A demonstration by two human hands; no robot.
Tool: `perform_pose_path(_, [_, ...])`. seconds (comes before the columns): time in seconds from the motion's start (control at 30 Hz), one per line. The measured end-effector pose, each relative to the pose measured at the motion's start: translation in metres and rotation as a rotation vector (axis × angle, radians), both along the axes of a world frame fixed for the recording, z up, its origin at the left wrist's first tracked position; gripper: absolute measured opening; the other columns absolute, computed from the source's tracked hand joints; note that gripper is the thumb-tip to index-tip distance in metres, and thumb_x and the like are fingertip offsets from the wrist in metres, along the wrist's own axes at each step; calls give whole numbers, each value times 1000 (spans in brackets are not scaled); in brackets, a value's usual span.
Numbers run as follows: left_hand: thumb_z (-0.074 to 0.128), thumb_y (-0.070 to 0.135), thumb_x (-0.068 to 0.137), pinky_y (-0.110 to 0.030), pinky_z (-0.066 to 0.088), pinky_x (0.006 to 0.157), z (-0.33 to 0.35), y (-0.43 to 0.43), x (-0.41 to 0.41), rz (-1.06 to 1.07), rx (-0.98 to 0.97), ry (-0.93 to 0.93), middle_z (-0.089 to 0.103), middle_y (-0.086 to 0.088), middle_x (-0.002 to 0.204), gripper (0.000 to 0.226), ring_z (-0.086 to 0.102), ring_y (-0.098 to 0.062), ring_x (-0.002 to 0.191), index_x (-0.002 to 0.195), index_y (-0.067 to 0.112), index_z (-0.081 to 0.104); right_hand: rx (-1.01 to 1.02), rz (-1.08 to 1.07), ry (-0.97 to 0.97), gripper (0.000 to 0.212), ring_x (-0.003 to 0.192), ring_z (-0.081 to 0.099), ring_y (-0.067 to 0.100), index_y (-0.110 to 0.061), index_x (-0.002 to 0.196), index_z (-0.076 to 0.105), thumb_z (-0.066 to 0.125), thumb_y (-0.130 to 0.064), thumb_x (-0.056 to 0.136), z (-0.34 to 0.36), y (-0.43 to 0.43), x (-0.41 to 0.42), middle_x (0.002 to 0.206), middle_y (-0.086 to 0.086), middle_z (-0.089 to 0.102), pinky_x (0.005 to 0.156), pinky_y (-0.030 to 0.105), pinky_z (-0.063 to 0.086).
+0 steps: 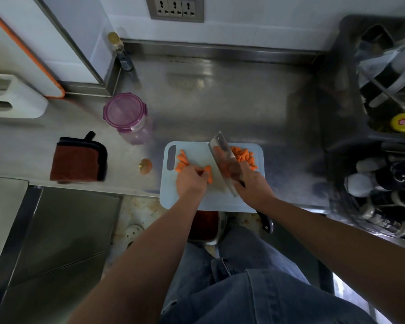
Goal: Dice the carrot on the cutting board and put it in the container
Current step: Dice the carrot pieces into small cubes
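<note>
Partly done: diced pile (243, 156) at the board's (220, 204) 2 o'clock. My left hand (191, 181) pinches uncut sticks (182, 161); my right hand (253, 185) grips the cleaver (222, 160). The container (126, 115) at 10 o'clock is lidded and looks unfilled.

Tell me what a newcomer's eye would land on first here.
Bright orange carrot on the pale cutting board at the front edge of the counter stands out: a diced pile on its right, longer sticks on its left. The right hand grips a broad cleaver over the board's middle, while the left hand holds some sticks beside the blade. Back left stands a container with its purple lid on.
</note>
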State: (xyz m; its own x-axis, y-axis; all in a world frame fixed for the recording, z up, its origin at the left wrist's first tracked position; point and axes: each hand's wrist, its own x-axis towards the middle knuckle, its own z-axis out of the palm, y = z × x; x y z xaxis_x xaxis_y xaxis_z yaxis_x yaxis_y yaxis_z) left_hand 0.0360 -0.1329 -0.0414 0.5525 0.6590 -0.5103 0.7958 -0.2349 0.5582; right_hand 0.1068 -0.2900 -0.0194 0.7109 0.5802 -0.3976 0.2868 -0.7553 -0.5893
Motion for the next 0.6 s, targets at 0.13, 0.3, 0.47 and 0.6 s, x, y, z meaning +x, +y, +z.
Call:
perform_pose_path(0.13, [56,41,96,-29,37,71,5,-3,1,-3,63,31,55,2,73,36,62,-26,85,80,11,67,2,27,-10,35,72,58,25,-18,125,37,50,-16,93,0,0,-1,83,5,60,60,37,47])
perform_pose_path(0.3, [49,43,99,-30,36,70,6,-8,0,-39,144,52,62,-5,84,42,64,-29,91,98,6,68,-11,56,-4,38,75,60,26,-16,129,36,48,-13,93,3,0,-2,85,7,60,66,40,51])
perform_pose_path(0.47, [52,42,98,-29,37,72,5,-10,0,-14,125,50,59,0,79,38,62,-26,87,96,7,67,-17,95,0,44,63,57,20,-17,134,33,47,-11,93,4,-2,-3,75,5,57,55,34,48])
perform_pose_path(0.6, [55,44,96,-36,52,77,-1,-10,0,30,64,43,54,6,59,39,64,-23,73,79,11,66,-50,153,-19,42,65,57,23,-18,133,33,46,-13,93,7,0,-4,75,6,56,62,42,53])
